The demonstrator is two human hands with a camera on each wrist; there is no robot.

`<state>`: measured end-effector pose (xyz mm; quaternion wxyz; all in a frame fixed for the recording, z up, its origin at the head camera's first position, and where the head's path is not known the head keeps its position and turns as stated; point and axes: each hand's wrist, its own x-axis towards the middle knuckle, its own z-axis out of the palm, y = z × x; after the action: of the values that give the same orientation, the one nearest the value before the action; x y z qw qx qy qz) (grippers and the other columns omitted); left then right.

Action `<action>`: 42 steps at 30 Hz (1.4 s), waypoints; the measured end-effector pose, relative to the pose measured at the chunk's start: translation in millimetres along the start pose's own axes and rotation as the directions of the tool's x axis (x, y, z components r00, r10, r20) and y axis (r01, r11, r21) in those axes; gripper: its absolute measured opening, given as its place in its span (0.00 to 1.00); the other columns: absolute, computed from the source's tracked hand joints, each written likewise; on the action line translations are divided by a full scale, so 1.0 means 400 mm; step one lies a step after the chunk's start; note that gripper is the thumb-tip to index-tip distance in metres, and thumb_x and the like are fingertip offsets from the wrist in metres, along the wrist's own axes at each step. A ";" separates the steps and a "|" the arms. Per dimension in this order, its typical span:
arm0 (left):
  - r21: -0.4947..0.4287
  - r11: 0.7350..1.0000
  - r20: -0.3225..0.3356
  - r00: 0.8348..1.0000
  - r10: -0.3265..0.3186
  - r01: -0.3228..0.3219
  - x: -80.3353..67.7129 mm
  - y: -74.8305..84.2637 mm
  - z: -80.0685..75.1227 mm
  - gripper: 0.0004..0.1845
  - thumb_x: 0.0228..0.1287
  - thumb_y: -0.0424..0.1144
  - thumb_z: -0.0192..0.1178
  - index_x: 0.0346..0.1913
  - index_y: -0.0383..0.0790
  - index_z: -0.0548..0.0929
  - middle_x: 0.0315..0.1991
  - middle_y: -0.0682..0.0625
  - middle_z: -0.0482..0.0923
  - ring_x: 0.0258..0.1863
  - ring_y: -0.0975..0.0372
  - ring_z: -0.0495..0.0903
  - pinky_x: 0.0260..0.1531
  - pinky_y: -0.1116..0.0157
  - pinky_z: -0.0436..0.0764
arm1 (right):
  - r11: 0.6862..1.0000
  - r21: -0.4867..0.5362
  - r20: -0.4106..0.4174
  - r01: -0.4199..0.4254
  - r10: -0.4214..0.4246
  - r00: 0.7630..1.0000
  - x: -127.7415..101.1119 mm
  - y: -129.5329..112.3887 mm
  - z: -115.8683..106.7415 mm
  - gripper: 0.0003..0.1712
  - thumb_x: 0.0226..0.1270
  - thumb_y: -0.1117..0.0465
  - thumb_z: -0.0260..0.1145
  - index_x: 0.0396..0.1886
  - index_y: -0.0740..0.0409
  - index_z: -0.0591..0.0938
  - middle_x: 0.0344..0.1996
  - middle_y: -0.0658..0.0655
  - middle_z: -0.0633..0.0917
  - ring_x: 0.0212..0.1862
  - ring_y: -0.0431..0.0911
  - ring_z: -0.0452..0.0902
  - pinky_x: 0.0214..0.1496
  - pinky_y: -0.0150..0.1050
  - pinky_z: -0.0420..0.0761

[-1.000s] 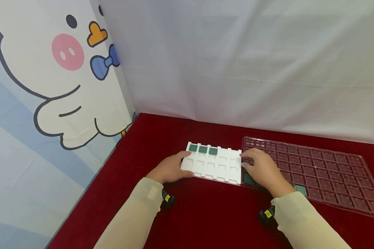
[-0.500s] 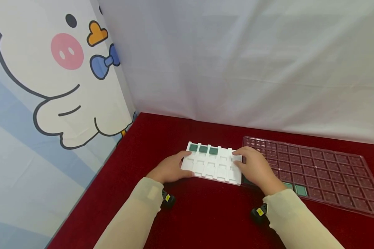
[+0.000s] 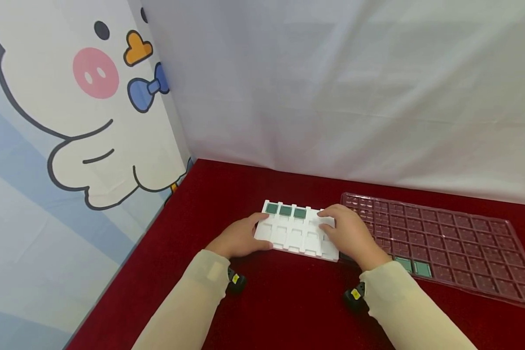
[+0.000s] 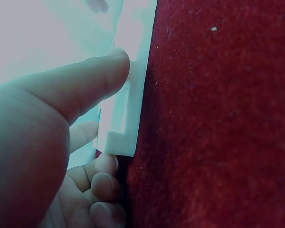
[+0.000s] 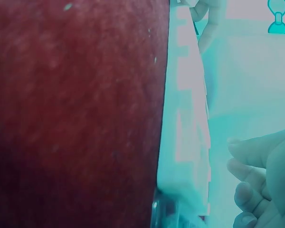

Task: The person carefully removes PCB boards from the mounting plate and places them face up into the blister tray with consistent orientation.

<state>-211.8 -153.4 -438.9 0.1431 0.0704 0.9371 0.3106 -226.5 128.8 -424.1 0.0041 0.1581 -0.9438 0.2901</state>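
A white foam tray (image 3: 295, 236) with two rows of cells lies on the red cloth. Three green chips (image 3: 285, 210) fill the left cells of its back row. My left hand (image 3: 238, 238) grips the tray's left end, thumb (image 4: 85, 85) on top of the tray (image 4: 118, 137) and fingers curled at its edge. My right hand (image 3: 347, 233) hovers over the tray's right part, fingertips bent down at the fourth back cell. The chip it carried is hidden beneath those fingers. In the right wrist view the curled fingers (image 5: 256, 166) sit beside the tray (image 5: 185, 142).
A clear plastic grid tray (image 3: 446, 233) lies to the right, touching the white tray, with two green chips (image 3: 413, 266) in its near row. A white curtain hangs behind the table and a cartoon cloth on the left. The red cloth's (image 3: 288, 301) left edge runs diagonally.
My right hand moved left from the clear tray, carrying a dark chip, to the white tray's back row. The left hand and the white tray stayed put.
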 end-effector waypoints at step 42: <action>0.019 1.000 0.006 1.000 0.020 -0.020 -0.002 0.001 -0.003 0.43 0.62 0.51 0.73 0.78 0.46 0.67 0.70 0.44 0.73 0.60 0.55 0.75 0.62 0.52 0.74 | 0.999 0.006 0.087 0.050 -0.051 0.995 0.098 -0.057 0.077 0.16 0.72 0.60 0.70 0.57 0.58 0.87 0.58 0.57 0.83 0.63 0.54 0.77 0.65 0.54 0.74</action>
<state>-211.3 -154.0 -437.7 0.1423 0.0820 0.9387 0.3030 -254.5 82.5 -433.2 -0.0301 0.1944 -0.9383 0.2844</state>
